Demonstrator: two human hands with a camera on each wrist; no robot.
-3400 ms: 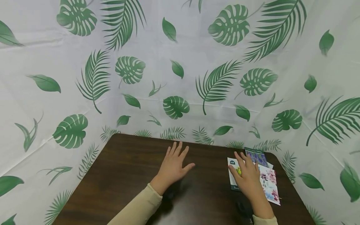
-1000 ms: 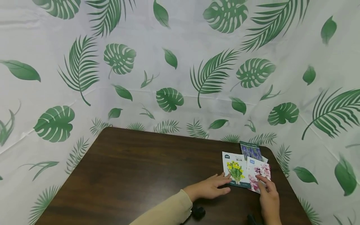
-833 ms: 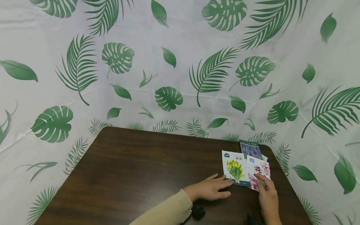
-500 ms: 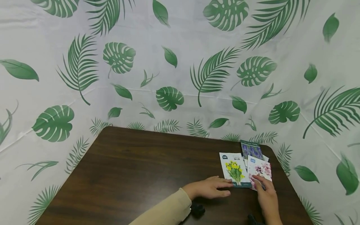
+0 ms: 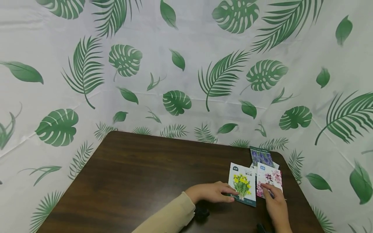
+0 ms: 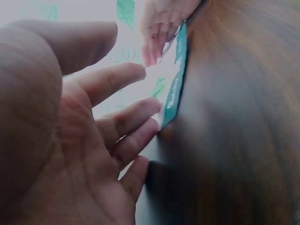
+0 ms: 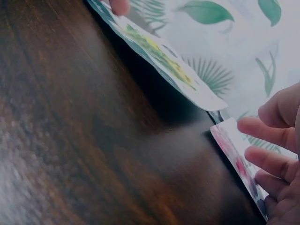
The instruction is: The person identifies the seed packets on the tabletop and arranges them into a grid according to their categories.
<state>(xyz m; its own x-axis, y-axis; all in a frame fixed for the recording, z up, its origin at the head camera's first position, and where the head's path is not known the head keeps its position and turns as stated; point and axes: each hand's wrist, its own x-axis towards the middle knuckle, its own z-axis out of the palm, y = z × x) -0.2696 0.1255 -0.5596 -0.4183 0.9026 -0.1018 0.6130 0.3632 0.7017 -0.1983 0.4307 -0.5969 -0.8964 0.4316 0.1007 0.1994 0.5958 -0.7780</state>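
Head view shows, nearest, the left hand (image 5: 211, 193) on the dark wooden table (image 5: 140, 174), its fingers curled at the lower left edge of the yellow-flower seed packet (image 5: 242, 184) and gripping it. That packet is raised at its near edge and tilted, as the right wrist view confirms: it slants clear of the wood with shadow beneath. Just beside it, the right hand (image 5: 274, 202) rests its fingertips on the lower part of the pink-flower seed packet (image 5: 269, 179), fingers loosely bent, pressing rather than pinching as far as I can tell. Farther back lies the purple-flower seed packet (image 5: 261, 157), near the table's far right corner, untouched. Behind all stands the leaf-print backdrop (image 5: 180, 64).

Judging from this, one packet is being picked out of the little pile; the other two are yet to be handled.

Half a second earlier the yellow packet lay flat, with the left fingers only at its edge; now it is lifted and shifted nearer.
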